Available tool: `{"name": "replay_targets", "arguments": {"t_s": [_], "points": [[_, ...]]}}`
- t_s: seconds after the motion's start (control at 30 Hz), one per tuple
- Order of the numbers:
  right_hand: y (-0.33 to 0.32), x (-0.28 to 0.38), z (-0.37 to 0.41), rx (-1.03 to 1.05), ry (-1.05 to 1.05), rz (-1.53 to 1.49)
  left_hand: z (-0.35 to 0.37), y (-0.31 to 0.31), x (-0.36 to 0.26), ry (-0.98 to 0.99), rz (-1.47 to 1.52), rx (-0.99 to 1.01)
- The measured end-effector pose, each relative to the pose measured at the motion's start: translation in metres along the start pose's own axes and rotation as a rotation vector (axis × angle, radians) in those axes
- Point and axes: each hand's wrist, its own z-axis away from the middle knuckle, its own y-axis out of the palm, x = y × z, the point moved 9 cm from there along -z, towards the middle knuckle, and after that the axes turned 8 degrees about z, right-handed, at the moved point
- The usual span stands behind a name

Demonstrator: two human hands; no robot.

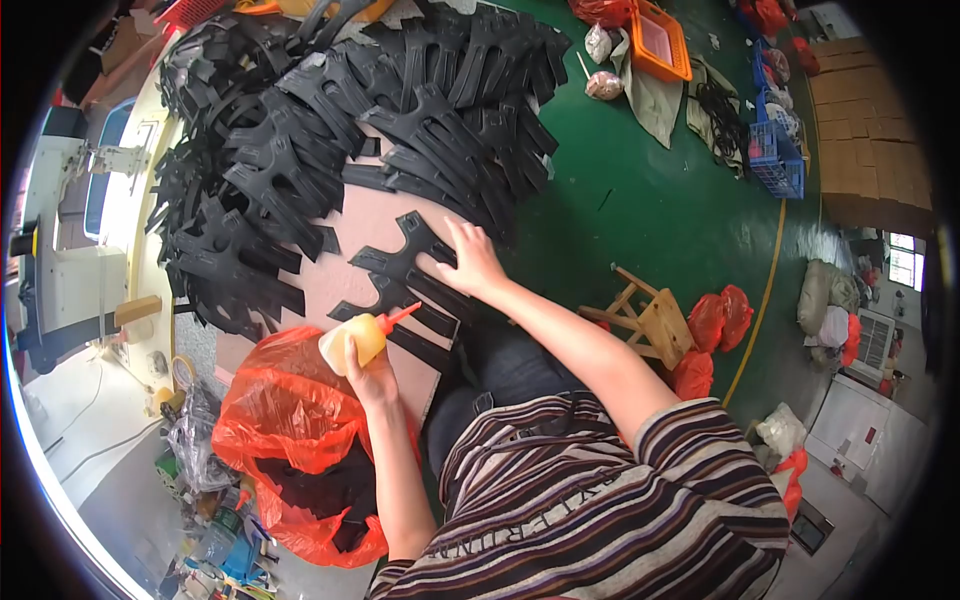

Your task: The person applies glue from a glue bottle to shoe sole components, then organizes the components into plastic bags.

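Note:
My left hand (372,380) is wrapped round a squeeze bottle (352,343) of yellowish liquid. Its red pointed nozzle tips up to the right, above a black forked piece. My right hand (474,264) lies with thumb and fingers apart at the right edge of another flat black forked piece (402,262), touching it. Both pieces rest on a pinkish board (362,212) in front of me. Beyond them, many similar black pieces (290,150) are heaped in overlapping layers.
A red plastic bag (290,385) with dark material inside sits left of my forearm. At the left stands a white machine (60,240). A wooden stool (660,325) and red bags (708,322) are on the green floor, with an orange basket (680,62) farther off.

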Motion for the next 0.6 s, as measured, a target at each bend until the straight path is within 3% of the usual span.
{"name": "replay_targets", "arguments": {"t_s": [0.1, 0.17, 0.23, 0.3, 0.4, 0.43, 0.5, 0.6], "points": [[0.028, 0.012, -0.01, 0.051, 0.082, 0.089, 0.01, 0.0, -0.018, 0.035, 0.014, -0.018], [0.035, 0.009, -0.011, 0.089, 0.168, -0.075, 0.015, 0.0, -0.024, 0.046, 0.058, -0.002], [0.032, 0.013, -0.01, 0.169, 0.125, -0.133, 0.019, -0.013, -0.027, 0.035, 0.174, -0.071], [0.01, 0.02, -0.012, 0.142, 0.056, -0.255, 0.024, -0.018, -0.031, 0.033, 0.248, -0.05], [-0.043, 0.011, -0.038, -0.127, -0.061, -0.327, 0.036, -0.011, -0.043, 0.019, 0.277, 0.008], [-0.06, -0.001, -0.056, -0.135, 0.01, -0.359, 0.036, -0.006, -0.043, 0.018, 0.285, 0.021], [-0.067, -0.043, -0.101, -0.055, 0.294, -0.779, 0.036, -0.007, -0.043, 0.014, 0.313, 0.001], [-0.113, -0.074, -0.179, -0.181, 0.332, -1.161, 0.034, -0.007, -0.045, -0.002, 0.322, -0.008]]}}
